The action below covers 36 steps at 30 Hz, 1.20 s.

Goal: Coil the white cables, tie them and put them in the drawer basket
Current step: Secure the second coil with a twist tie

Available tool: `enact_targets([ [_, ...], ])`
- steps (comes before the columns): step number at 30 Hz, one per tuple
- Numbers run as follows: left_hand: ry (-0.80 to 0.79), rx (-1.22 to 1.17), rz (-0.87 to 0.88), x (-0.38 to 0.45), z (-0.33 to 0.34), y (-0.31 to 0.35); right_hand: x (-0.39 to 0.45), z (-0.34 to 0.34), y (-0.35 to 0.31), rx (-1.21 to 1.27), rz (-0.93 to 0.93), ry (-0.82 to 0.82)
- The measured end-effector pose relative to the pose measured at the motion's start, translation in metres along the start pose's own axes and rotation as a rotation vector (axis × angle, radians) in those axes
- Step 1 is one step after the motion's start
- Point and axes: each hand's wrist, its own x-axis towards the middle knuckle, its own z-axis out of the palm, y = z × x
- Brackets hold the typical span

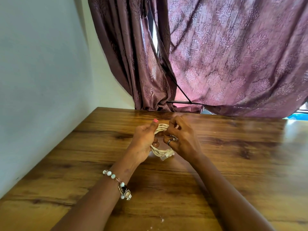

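A bundle of white cable (pixel 161 128) is coiled into several loops and held just above the wooden table (pixel 233 155). My left hand (pixel 143 144) grips the left side of the coil, thumb up along it. My right hand (pixel 180 137) has its fingers curled at the coil's right side and pinches the strands near the top. A clear plastic plug (pixel 166 155) at the cable's end sticks out below, between my two wrists. Much of the coil is hidden behind my fingers. No drawer basket shows in the head view.
A purple patterned curtain (pixel 225 60) hangs behind the table's far edge, with a dark metal bar (pixel 180 102) at its foot. A pale wall (pixel 41 72) runs along the table's left side. Small white crumbs (pixel 161 219) lie near the front edge.
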Motion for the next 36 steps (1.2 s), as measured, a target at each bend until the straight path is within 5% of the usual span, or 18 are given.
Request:
enact_targets([
  [7, 0.019, -0.063, 0.01, -0.002, 0.002, 0.001, 0.0, 0.004, 0.002, 0.109, 0.117, 0.061],
  [16, 0.296, -0.045, 0.271, 0.001, 0.014, -0.014, 0.007, 0.014, -0.02, 0.58, 1.046, 0.277],
  [25, 0.262, 0.057, 0.418, -0.001, 0.026, -0.026, 0.023, 0.009, -0.049, 1.048, 1.64, 0.425],
  [31, 0.229, 0.049, 0.454, -0.004, 0.026, -0.024, 0.025, 0.008, -0.045, 1.31, 1.684, 0.31],
  [36, 0.243, 0.137, 0.5, 0.003, 0.016, -0.023, 0.028, -0.002, -0.05, 1.104, 1.583, 0.11],
])
